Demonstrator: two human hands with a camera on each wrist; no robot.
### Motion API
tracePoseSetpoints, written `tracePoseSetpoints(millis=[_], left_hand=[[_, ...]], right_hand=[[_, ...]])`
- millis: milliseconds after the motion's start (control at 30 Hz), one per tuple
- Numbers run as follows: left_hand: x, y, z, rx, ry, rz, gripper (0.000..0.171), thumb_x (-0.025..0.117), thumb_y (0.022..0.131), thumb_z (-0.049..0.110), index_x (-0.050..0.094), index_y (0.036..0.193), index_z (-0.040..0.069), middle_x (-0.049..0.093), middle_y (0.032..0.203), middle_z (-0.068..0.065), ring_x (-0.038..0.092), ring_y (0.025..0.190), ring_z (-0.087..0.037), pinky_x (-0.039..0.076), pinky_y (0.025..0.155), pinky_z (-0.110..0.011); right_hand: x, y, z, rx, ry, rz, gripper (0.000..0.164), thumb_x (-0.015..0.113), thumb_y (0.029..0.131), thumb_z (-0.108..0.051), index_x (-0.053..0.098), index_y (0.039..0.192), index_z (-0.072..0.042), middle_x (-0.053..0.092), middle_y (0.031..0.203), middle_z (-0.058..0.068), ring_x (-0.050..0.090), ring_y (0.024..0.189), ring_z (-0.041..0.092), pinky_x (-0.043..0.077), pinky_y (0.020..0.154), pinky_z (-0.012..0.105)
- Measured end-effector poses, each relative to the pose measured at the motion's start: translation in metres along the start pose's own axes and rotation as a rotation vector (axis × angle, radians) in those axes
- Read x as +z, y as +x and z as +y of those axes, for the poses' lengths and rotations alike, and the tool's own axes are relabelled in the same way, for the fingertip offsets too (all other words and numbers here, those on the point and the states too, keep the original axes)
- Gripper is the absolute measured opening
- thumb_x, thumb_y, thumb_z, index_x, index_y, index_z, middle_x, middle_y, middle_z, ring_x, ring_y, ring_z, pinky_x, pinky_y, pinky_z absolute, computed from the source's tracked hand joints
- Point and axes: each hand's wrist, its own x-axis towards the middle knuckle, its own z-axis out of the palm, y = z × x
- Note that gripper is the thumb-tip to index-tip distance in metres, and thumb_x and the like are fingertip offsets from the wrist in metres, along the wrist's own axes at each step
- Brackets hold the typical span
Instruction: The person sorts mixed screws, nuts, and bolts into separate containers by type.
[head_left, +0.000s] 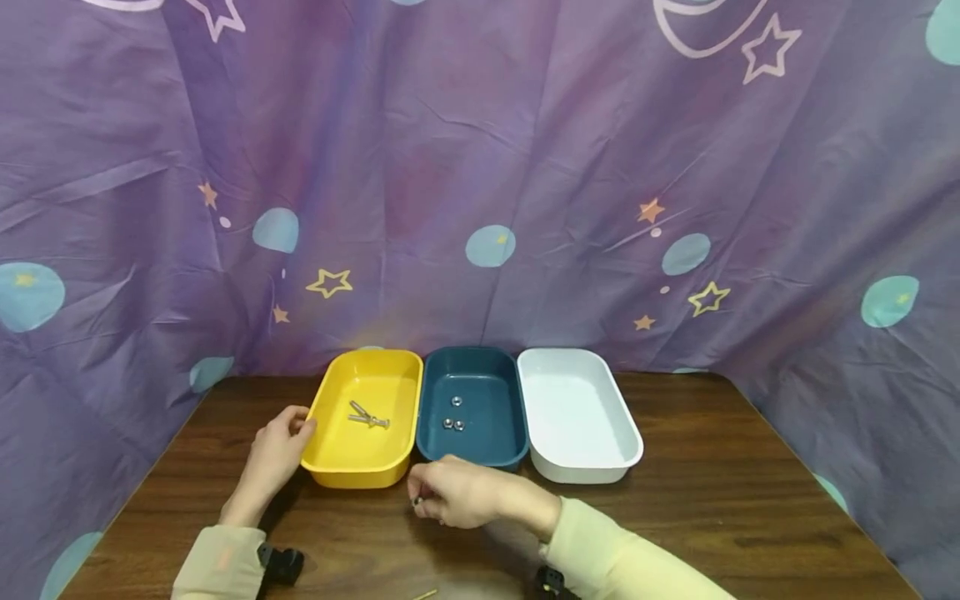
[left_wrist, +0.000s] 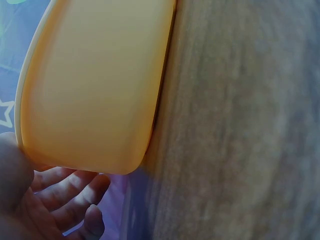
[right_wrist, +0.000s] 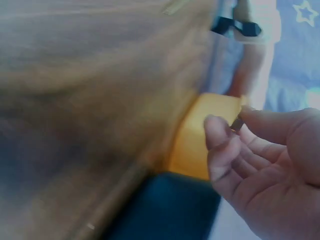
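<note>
My left hand [head_left: 276,450] rests at the left rim of a yellow tray [head_left: 356,479], touching it with loosely bent fingers. In the left wrist view, the lower fingers [left_wrist: 75,197] hang beside the tray's wall. My right hand [head_left: 465,493] pinches a small dark metal piece [right_wrist: 237,123] between thumb and fingertips, in front of a dark blue tray [head_left: 487,400]; the fingers cover most of the piece, so I cannot tell its kind. Several silver screws [head_left: 367,415] lie in the yellow tray. Three nuts [head_left: 457,402] sit in the blue one.
A white tray [head_left: 581,408] stands right of the blue one, the three side by side at the back of the wooden table [head_left: 712,500]. A thin brass-coloured rod-like piece [head_left: 425,594] lies at the near edge of view. Behind hangs a purple patterned cloth [head_left: 435,167].
</note>
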Motion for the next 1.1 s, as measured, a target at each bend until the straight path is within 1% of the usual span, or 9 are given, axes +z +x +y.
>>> tracePoseSetpoints(millis=[100,200,333,467,567,667,800,967,1100], left_hand=[[-0.001,0.0,0.0,0.002,0.003,-0.002,0.032,0.052,0.1,0.02,0.057,0.122,-0.003,0.066,0.106,-0.022,0.063,0.09,-0.031,0.047,0.075,-0.043],[-0.001,0.001,0.001,0.002,0.001,-0.011,0.033,0.052,0.1,0.021,0.057,0.122,-0.004,0.066,0.106,-0.023,0.063,0.091,-0.031,0.047,0.075,-0.043],[-0.001,0.002,0.001,-0.011,-0.003,-0.02,0.035,0.051,0.1,0.021,0.056,0.123,-0.005,0.065,0.107,-0.024,0.062,0.091,-0.031,0.048,0.074,-0.043],[-0.001,0.002,0.001,-0.022,0.0,-0.023,0.035,0.051,0.1,0.021,0.055,0.124,-0.005,0.064,0.107,-0.024,0.062,0.09,-0.031,0.049,0.074,-0.043],[-0.001,0.001,0.0,-0.017,0.003,-0.016,0.035,0.052,0.1,0.021,0.056,0.123,-0.004,0.064,0.108,-0.025,0.062,0.09,-0.032,0.049,0.074,-0.043],[-0.001,0.001,-0.001,-0.009,0.004,-0.009,0.034,0.052,0.1,0.02,0.056,0.123,-0.005,0.064,0.107,-0.025,0.063,0.09,-0.032,0.049,0.074,-0.044],[0.0,0.0,-0.001,-0.013,0.006,-0.01,0.034,0.052,0.1,0.02,0.056,0.123,-0.004,0.065,0.107,-0.024,0.063,0.09,-0.032,0.049,0.074,-0.043],[0.0,0.002,-0.001,-0.019,-0.006,-0.017,0.035,0.052,0.101,0.021,0.055,0.124,-0.005,0.065,0.106,-0.024,0.063,0.088,-0.03,0.049,0.071,-0.041],[0.0,0.002,-0.001,-0.017,-0.005,-0.01,0.034,0.052,0.1,0.021,0.056,0.123,-0.004,0.065,0.106,-0.023,0.063,0.088,-0.029,0.048,0.071,-0.04]], right_hand=[[-0.013,0.001,0.0,-0.006,0.101,0.035,0.006,0.065,0.094,-0.011,0.06,0.091,-0.013,0.058,0.069,-0.012,0.053,0.055,-0.006,0.045,0.057,0.013],[-0.022,0.002,0.005,0.005,0.168,0.083,0.006,0.065,0.094,-0.009,0.06,0.092,-0.012,0.061,0.072,-0.008,0.054,0.057,-0.004,0.047,0.056,0.015],[-0.031,0.005,0.019,0.048,0.28,0.17,0.007,0.067,0.092,-0.006,0.061,0.094,-0.011,0.064,0.075,-0.003,0.059,0.058,0.003,0.049,0.056,0.02],[-0.033,0.007,0.035,0.104,0.403,0.244,0.006,0.067,0.091,-0.006,0.063,0.095,-0.007,0.066,0.078,0.001,0.063,0.06,0.011,0.05,0.057,0.025],[-0.032,0.01,0.048,0.148,0.43,0.299,0.005,0.066,0.092,-0.006,0.063,0.095,-0.006,0.066,0.079,0.007,0.064,0.062,0.016,0.05,0.057,0.027],[-0.03,0.015,0.061,0.189,0.404,0.374,0.004,0.066,0.091,-0.005,0.063,0.094,-0.005,0.067,0.08,0.012,0.065,0.063,0.021,0.049,0.057,0.026],[-0.028,0.022,0.076,0.265,0.404,0.489,0.005,0.067,0.09,-0.004,0.063,0.093,-0.004,0.067,0.078,0.01,0.067,0.067,0.027,0.049,0.058,0.026],[-0.026,0.03,0.089,0.364,0.515,0.579,0.007,0.067,0.089,-0.003,0.064,0.095,-0.001,0.068,0.081,0.015,0.068,0.071,0.036,0.05,0.059,0.028],[-0.022,0.036,0.097,0.449,0.571,0.617,0.009,0.069,0.088,-0.002,0.064,0.094,0.001,0.069,0.082,0.017,0.068,0.066,0.03,0.048,0.059,0.026]])
